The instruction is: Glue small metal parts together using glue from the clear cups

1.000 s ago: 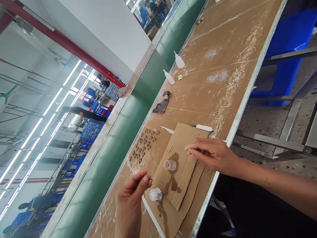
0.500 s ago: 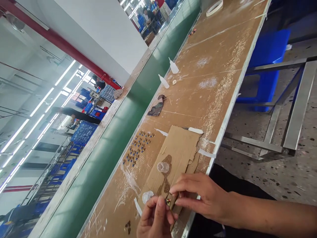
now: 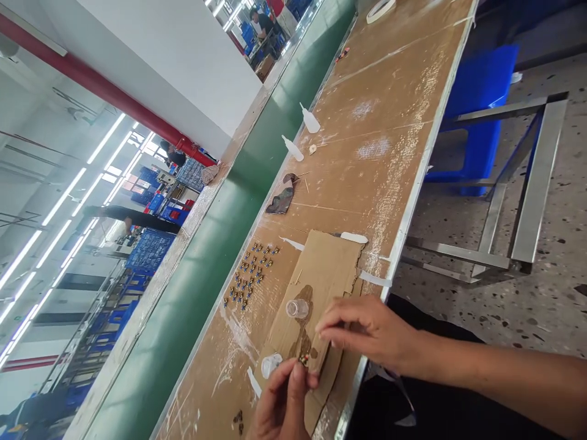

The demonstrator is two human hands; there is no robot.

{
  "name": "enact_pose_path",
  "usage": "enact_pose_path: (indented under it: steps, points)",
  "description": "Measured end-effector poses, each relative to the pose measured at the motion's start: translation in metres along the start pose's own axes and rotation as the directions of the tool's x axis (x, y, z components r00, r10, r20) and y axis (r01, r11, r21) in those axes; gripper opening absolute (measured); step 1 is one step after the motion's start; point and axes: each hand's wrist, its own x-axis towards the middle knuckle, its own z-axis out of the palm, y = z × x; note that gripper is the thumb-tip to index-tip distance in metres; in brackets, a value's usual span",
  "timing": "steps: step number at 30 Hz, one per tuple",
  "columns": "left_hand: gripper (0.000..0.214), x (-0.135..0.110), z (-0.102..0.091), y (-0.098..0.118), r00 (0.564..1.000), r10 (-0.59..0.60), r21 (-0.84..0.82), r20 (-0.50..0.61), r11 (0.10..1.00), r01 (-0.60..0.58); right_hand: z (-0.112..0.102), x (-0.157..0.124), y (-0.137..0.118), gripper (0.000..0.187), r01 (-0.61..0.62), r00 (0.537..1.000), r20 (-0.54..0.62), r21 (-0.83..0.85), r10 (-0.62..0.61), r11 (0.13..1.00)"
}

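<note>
My left hand (image 3: 287, 400) pinches a tiny piece with red and yellow spots (image 3: 303, 359) between thumb and forefinger, over the near end of a cardboard sheet (image 3: 323, 256). Just to the right, my right hand (image 3: 369, 327) has its thumb and forefinger together; anything in them is too small to make out. A small clear plastic cup (image 3: 297, 308) is on the stained part of the cardboard. Another clear container (image 3: 271, 365) sits by the cardboard's left edge, close to my left hand. Several tiny gold and blue pieces (image 3: 252, 266) lie in rows left of the cardboard.
Two white squeeze bottles (image 3: 310, 121) and a camouflage cloth scrap (image 3: 282, 198) lie farther up the table (image 3: 353, 177). A tape roll (image 3: 380, 11) is at the far end. A green belt (image 3: 202, 250) borders the left. A blue stool (image 3: 481, 116) and metal frame (image 3: 527, 183) stand right.
My right hand has drawn slightly up and away from the piece in my left hand. My left hand keeps its pinch. The whole view has shifted a little.
</note>
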Motion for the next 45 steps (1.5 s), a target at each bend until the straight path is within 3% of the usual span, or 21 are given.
enact_pose_path:
  steps: [4, 7, 10, 18, 26, 36, 45]
  points:
    - [0.030, 0.023, -0.006, -0.004, 1.000, 0.014, 0.140, -0.024, 0.990, -0.010, -0.017, 0.016, 0.013, 0.019, 0.099, 0.985, -0.112, -0.266, -0.132, 0.959]
    - [0.030, 0.035, -0.004, -0.002, 1.000, 0.029, 0.258, -0.009, 0.966, -0.026, -0.021, 0.020, 0.020, 0.018, 0.166, 0.966, -0.131, -0.353, -0.225, 0.921]
    - [0.034, 0.041, 0.002, 0.004, 0.999, 0.028, 0.368, 0.030, 0.929, -0.037, -0.020, 0.020, 0.021, 0.018, 0.197, 0.956, -0.134, -0.364, -0.260, 0.910]
    - [0.036, 0.056, 0.002, 0.005, 0.997, -0.011, 0.362, 0.072, 0.932, -0.016, -0.022, 0.019, 0.021, 0.019, 0.236, 0.945, -0.126, -0.378, -0.303, 0.895]
    - [0.034, 0.064, 0.006, 0.013, 0.979, 0.082, 0.497, 0.188, 0.852, -0.167, -0.023, 0.019, 0.019, 0.019, 0.253, 0.939, -0.121, -0.385, -0.321, 0.888]
    - [0.026, 0.074, 0.011, 0.008, 0.884, 0.235, 0.524, 0.404, 0.732, -0.434, -0.022, 0.018, 0.022, 0.017, 0.277, 0.927, -0.137, -0.375, -0.348, 0.885]
    - [0.027, 0.069, 0.018, 0.015, 0.821, 0.333, 0.578, 0.465, 0.588, -0.566, -0.024, 0.019, 0.020, 0.017, 0.272, 0.928, -0.146, -0.360, -0.342, 0.893]
